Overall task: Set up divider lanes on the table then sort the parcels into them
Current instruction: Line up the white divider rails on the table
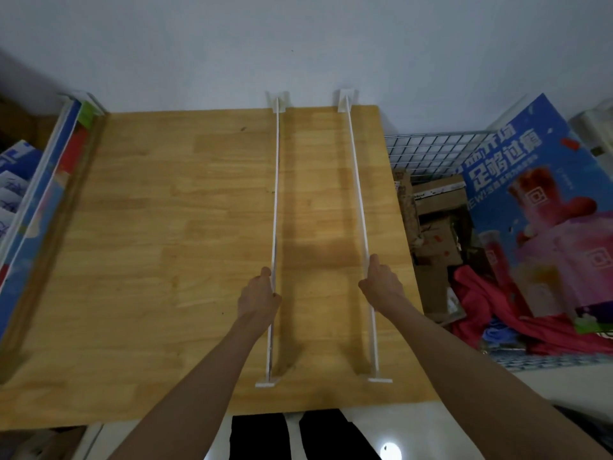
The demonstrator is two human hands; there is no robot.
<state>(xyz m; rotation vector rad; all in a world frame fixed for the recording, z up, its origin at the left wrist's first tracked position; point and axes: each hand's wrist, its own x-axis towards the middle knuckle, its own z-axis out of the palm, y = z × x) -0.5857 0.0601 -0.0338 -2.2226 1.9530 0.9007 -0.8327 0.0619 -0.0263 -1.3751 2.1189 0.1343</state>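
- The lane-setting step is under way, by my reading; two clear dividers are standing on edge on the wooden table [166, 227], and no parcel is lying on the tabletop yet
- The left hand [260, 295] is gripping the top edge of the left divider [275, 200], fingers curled over it, just below the frame's centre; the right hand [381, 283] is pinching the right divider [356, 187] in the same manner, the two hands being apart, one on each panel
- Both dividers are running with their long axes from the lower centre of the frame up to the wall at the upper centre, roughly parallel, each resting on white feet at both ends
- The next move is probably calling for squaring the pair and evening the lane widths; after that, reaching to the wire basket [431, 147] at the right of the frame, where cardboard boxes [438, 227] are lying
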